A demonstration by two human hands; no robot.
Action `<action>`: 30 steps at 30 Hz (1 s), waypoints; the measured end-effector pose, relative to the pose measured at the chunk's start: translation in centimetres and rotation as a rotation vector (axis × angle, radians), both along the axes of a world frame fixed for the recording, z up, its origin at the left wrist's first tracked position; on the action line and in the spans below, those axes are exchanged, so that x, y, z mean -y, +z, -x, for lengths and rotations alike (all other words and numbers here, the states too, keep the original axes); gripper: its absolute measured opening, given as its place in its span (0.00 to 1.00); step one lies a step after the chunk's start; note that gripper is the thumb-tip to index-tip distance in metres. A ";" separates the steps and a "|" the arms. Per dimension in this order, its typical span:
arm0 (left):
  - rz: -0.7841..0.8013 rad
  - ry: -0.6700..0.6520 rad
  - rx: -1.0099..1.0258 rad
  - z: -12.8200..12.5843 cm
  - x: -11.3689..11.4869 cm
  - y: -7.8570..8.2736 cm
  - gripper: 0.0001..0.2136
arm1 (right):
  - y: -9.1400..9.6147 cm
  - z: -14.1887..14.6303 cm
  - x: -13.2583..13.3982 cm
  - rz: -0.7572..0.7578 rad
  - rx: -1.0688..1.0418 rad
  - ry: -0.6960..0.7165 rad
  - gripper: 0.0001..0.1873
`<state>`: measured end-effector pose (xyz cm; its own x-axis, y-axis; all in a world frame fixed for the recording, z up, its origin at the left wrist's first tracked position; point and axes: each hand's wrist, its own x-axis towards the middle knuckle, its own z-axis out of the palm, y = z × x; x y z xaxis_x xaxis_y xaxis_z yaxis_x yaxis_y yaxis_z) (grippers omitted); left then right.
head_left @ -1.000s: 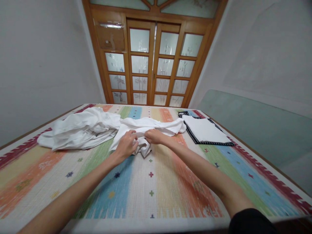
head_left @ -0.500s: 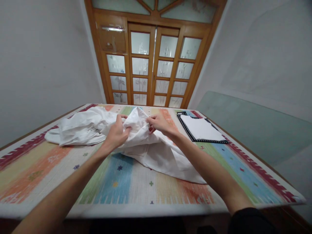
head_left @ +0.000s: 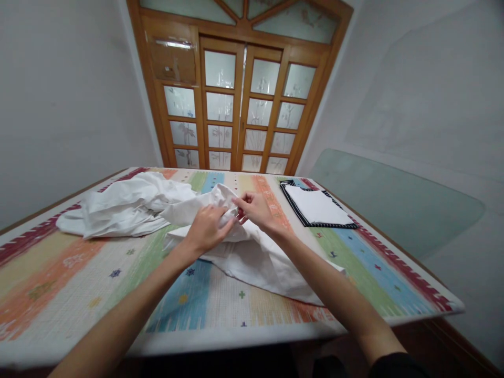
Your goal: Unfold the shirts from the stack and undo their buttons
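A rumpled white shirt (head_left: 260, 265) lies across the middle of the table, its near part spread towards me and a raised bunch of cloth between my hands. My left hand (head_left: 208, 228) is closed on this bunch from the left, thumb and fingers pinching the fabric. Pressed close beside it, my right hand (head_left: 254, 210) pinches the edge of the same bunch with its fingertips. To the left, more crumpled white cloth (head_left: 126, 207) runs towards the bunch; whether it is one piece with the shirt I cannot tell.
A folded white garment with black striped edging (head_left: 318, 206) lies at the back right. The table wears a colourful striped tablecloth (head_left: 157, 294). Behind it stand wooden doors with glass panes (head_left: 220, 107); walls rise on both sides.
My left hand has moved right and slightly down, closer to my right hand. The raised cloth is lower and more bunched. The view has shifted slightly.
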<state>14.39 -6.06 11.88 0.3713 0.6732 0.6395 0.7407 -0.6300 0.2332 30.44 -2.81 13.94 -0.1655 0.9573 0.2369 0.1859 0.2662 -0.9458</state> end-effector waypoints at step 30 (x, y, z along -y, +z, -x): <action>0.234 -0.172 0.224 -1.0 0.9 -3.5 0.10 | -2.7 -4.7 1.6 -0.188 0.500 0.439 0.14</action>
